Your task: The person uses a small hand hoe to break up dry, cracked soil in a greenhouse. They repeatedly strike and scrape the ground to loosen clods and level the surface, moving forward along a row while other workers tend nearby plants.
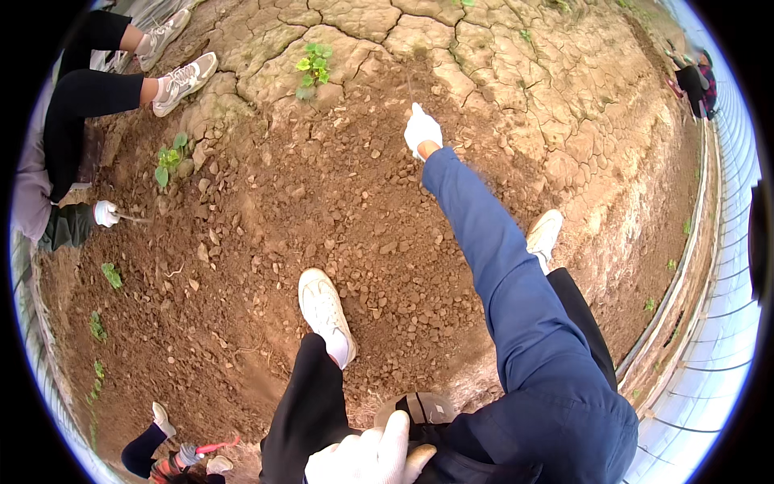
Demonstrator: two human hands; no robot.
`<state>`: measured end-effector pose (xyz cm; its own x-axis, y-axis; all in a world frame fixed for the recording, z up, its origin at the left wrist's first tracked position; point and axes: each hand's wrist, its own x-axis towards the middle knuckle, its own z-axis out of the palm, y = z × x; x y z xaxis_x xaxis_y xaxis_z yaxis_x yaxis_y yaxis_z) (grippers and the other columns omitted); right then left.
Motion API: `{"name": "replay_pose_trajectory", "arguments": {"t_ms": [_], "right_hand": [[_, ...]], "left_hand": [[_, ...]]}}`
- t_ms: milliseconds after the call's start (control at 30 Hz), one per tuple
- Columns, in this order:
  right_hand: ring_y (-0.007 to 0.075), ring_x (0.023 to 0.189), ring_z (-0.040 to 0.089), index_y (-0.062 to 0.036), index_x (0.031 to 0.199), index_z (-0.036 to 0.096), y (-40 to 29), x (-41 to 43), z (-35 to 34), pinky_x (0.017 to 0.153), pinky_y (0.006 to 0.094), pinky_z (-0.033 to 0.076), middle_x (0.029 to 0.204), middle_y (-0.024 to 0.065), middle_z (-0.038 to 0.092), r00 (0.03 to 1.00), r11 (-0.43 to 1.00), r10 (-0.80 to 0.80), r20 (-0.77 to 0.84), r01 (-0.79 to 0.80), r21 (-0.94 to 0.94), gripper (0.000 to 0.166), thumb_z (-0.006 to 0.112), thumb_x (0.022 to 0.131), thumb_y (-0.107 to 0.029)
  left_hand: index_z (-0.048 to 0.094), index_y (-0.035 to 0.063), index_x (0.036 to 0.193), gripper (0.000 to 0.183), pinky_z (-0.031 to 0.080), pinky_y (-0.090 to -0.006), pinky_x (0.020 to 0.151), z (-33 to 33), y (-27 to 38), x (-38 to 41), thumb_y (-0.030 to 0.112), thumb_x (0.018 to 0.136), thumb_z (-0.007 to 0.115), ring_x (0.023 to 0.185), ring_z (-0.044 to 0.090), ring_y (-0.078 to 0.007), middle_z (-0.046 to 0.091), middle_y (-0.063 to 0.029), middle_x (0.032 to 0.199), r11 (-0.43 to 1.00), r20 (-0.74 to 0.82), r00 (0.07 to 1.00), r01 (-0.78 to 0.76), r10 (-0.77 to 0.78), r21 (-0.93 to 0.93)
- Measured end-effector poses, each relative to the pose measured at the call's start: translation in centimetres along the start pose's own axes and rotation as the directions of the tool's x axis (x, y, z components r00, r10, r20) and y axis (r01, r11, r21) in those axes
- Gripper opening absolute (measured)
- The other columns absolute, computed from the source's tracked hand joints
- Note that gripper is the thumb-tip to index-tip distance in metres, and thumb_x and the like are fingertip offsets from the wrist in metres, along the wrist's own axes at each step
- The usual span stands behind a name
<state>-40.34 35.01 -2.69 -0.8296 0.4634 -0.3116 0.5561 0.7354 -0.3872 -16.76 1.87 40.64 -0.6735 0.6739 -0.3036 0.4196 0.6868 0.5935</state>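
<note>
My right hand, in a white glove, reaches far forward over the soil with the arm stretched out. It is closed around a hand tool, of which only a thin blurred part shows ahead of the fist. Cracked dry earth meets loose crumbled soil around it. Low in front of my body, my left hand wears a white glove too, its fingers curled. Whether it holds anything is hidden. Just beyond it is a beige rounded object with a black band.
Small leafy seedlings stand left of my right hand, with another seedling nearer a co-worker. That co-worker's gloved hand holds a thin tool. Another person with a red-handled tool is lower left. Plastic greenhouse film curves along the right.
</note>
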Motion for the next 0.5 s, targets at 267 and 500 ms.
{"name": "replay_pose_trajectory", "arguments": {"t_ms": [267, 500], "right_hand": [[0.0326, 0.086, 0.067, -0.0075, 0.147, 0.035, 3.4, -12.4, 2.9, 0.078, 0.0423, 0.053, 0.098, 0.0182, 0.069, 0.995, 1.000, 0.020, 0.097, -0.020, 0.001, 0.057, 0.047, 0.092, -0.015], [0.0338, 0.069, 0.064, -0.0087, 0.146, 0.036, 4.4, -16.7, -0.1, 0.065, 0.0426, 0.052, 0.089, 0.0188, 0.068, 0.987, 0.981, -0.145, -0.070, 0.153, 0.118, 0.055, 0.046, 0.093, -0.011]], "left_hand": [[0.061, 0.0023, 0.115, 0.052, 0.044, -0.0334, 0.044, 1.1, 0.8, -1.5, 0.029, 0.073, 0.076, 0.050, 0.055, -0.0208, 0.054, -0.0046, 0.066, 0.977, -0.045, 0.981, -0.193, 0.189, -0.089], [0.061, 0.0034, 0.115, 0.053, 0.044, -0.0339, 0.045, 1.2, 1.0, -1.8, 0.030, 0.072, 0.077, 0.051, 0.055, -0.0207, 0.054, -0.0044, 0.067, 0.983, -0.033, 0.986, -0.167, 0.165, -0.074]]}}
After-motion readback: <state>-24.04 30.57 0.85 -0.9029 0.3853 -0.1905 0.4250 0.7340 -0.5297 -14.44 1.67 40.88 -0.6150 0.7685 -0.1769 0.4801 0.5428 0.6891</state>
